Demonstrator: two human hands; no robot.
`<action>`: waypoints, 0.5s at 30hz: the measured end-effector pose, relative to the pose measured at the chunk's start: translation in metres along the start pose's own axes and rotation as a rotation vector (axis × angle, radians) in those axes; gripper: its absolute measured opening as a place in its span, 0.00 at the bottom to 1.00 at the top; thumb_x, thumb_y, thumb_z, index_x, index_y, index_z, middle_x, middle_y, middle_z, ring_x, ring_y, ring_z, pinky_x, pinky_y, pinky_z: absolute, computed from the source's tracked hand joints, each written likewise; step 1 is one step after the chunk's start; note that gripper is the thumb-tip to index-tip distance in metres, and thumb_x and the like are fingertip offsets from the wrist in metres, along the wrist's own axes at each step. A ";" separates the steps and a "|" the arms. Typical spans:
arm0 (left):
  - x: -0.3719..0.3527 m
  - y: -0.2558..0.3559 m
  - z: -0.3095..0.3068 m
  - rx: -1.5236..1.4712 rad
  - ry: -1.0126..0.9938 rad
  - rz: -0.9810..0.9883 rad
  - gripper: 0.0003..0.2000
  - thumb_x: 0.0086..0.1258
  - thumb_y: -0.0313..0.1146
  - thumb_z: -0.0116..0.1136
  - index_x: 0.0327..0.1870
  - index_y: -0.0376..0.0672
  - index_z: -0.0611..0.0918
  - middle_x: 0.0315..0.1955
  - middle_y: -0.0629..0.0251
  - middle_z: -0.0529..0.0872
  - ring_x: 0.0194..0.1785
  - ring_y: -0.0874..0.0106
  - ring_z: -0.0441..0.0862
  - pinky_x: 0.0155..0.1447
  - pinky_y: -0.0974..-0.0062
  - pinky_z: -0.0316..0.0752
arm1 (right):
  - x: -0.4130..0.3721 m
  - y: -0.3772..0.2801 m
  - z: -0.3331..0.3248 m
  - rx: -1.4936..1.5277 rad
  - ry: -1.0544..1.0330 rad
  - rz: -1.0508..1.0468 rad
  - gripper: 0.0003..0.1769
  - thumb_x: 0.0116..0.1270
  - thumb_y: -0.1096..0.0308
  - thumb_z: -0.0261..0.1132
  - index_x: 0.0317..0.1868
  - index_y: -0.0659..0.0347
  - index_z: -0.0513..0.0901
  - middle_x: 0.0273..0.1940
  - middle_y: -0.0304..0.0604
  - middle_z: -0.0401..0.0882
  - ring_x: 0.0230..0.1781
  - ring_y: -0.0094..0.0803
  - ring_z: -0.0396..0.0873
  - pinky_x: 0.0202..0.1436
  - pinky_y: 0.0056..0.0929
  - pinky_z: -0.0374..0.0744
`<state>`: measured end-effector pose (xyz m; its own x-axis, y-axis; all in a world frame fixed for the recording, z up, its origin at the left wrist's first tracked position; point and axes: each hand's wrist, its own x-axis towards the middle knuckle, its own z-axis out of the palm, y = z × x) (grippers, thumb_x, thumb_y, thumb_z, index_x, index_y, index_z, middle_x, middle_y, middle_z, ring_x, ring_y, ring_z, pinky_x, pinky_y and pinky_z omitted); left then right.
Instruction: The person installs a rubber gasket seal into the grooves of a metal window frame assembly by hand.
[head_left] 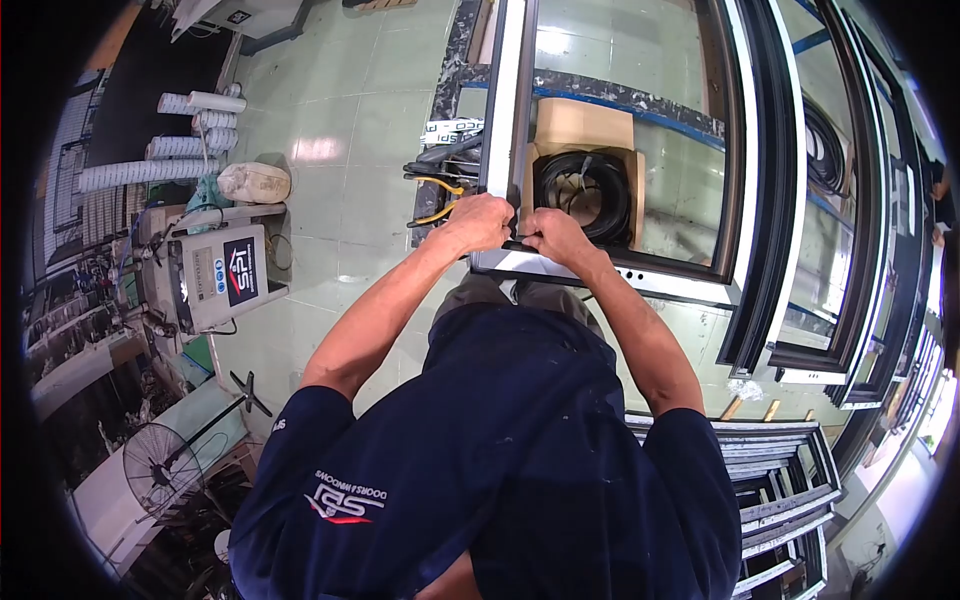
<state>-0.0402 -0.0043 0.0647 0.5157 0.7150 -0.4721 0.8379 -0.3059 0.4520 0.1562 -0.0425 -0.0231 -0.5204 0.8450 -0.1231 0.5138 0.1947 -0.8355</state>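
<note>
Left hand (480, 222) and right hand (553, 238) pinch a black strip (520, 243) at the frame (640, 276) corner.
Likely seating the seal; its coil (585, 190) lies at one o'clock; the next move needs even pressure along the frame.

Down on the green floor (340, 120) at the left: a round fan (160, 468), a white machine (225, 275), a pale sack (254, 182), white rolls (200, 103). At the right: stacked grey frames (785, 490).

Smooth, satin metal frame (503, 110); matt black rubber coil (570, 185) in a plain cardboard box (583, 125); glossy tiled floor (340, 120).
</note>
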 end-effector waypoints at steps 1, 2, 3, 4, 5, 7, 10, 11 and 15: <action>0.000 0.002 0.000 0.013 -0.005 -0.002 0.07 0.59 0.33 0.65 0.28 0.39 0.83 0.26 0.50 0.86 0.38 0.48 0.85 0.44 0.51 0.77 | 0.000 0.003 0.001 -0.016 -0.008 -0.022 0.10 0.54 0.71 0.75 0.29 0.63 0.81 0.31 0.51 0.83 0.37 0.54 0.83 0.41 0.47 0.79; -0.001 0.003 -0.001 0.027 -0.011 -0.004 0.07 0.59 0.33 0.65 0.29 0.39 0.83 0.27 0.50 0.86 0.39 0.48 0.85 0.45 0.51 0.78 | 0.001 0.006 0.002 -0.030 -0.016 -0.044 0.10 0.54 0.71 0.75 0.28 0.63 0.81 0.31 0.51 0.83 0.37 0.55 0.82 0.40 0.48 0.79; -0.001 0.004 -0.002 0.042 -0.016 -0.006 0.06 0.60 0.33 0.65 0.29 0.39 0.84 0.27 0.50 0.86 0.40 0.48 0.85 0.45 0.50 0.78 | 0.001 0.006 0.001 -0.025 -0.008 -0.054 0.10 0.54 0.71 0.75 0.28 0.63 0.80 0.31 0.52 0.82 0.37 0.55 0.82 0.40 0.48 0.79; -0.001 0.005 -0.002 0.049 -0.016 -0.011 0.06 0.60 0.33 0.65 0.29 0.39 0.84 0.27 0.50 0.86 0.40 0.48 0.85 0.46 0.50 0.78 | 0.000 0.005 0.000 -0.020 -0.001 -0.065 0.11 0.54 0.71 0.75 0.27 0.64 0.79 0.30 0.52 0.82 0.36 0.55 0.82 0.40 0.48 0.78; 0.000 0.005 -0.002 0.056 -0.016 -0.016 0.06 0.60 0.33 0.65 0.29 0.39 0.84 0.28 0.50 0.86 0.41 0.48 0.85 0.46 0.50 0.78 | 0.001 0.004 -0.001 -0.017 0.005 -0.076 0.11 0.54 0.71 0.75 0.26 0.64 0.79 0.30 0.52 0.81 0.36 0.56 0.81 0.40 0.48 0.78; -0.001 0.005 -0.001 0.055 -0.010 -0.021 0.06 0.60 0.32 0.64 0.30 0.39 0.84 0.29 0.49 0.87 0.42 0.47 0.85 0.47 0.50 0.78 | 0.001 0.002 -0.003 0.016 -0.013 -0.043 0.11 0.54 0.72 0.75 0.26 0.64 0.78 0.30 0.52 0.81 0.36 0.56 0.81 0.40 0.48 0.78; -0.001 0.006 -0.002 0.064 -0.019 -0.026 0.06 0.60 0.32 0.64 0.31 0.40 0.84 0.29 0.49 0.87 0.42 0.47 0.85 0.46 0.49 0.78 | 0.002 0.005 -0.003 0.044 -0.037 -0.036 0.11 0.55 0.71 0.75 0.26 0.64 0.79 0.30 0.52 0.81 0.36 0.56 0.81 0.40 0.47 0.78; -0.001 0.007 -0.003 0.068 -0.026 -0.021 0.06 0.60 0.32 0.64 0.30 0.40 0.84 0.29 0.49 0.87 0.42 0.47 0.85 0.46 0.49 0.78 | 0.003 0.006 -0.003 0.048 -0.045 -0.042 0.11 0.55 0.70 0.75 0.27 0.64 0.79 0.29 0.52 0.81 0.36 0.56 0.81 0.39 0.47 0.78; -0.001 0.007 -0.006 0.118 -0.045 0.071 0.05 0.60 0.31 0.63 0.30 0.40 0.84 0.29 0.49 0.87 0.41 0.48 0.86 0.46 0.49 0.78 | 0.000 0.012 0.001 0.150 -0.105 0.117 0.11 0.55 0.68 0.76 0.31 0.64 0.84 0.31 0.51 0.84 0.35 0.49 0.83 0.41 0.41 0.79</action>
<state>-0.0360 -0.0035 0.0736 0.5798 0.6608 -0.4766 0.8128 -0.4286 0.3945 0.1620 -0.0402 -0.0338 -0.5354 0.7993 -0.2730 0.4719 0.0150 -0.8815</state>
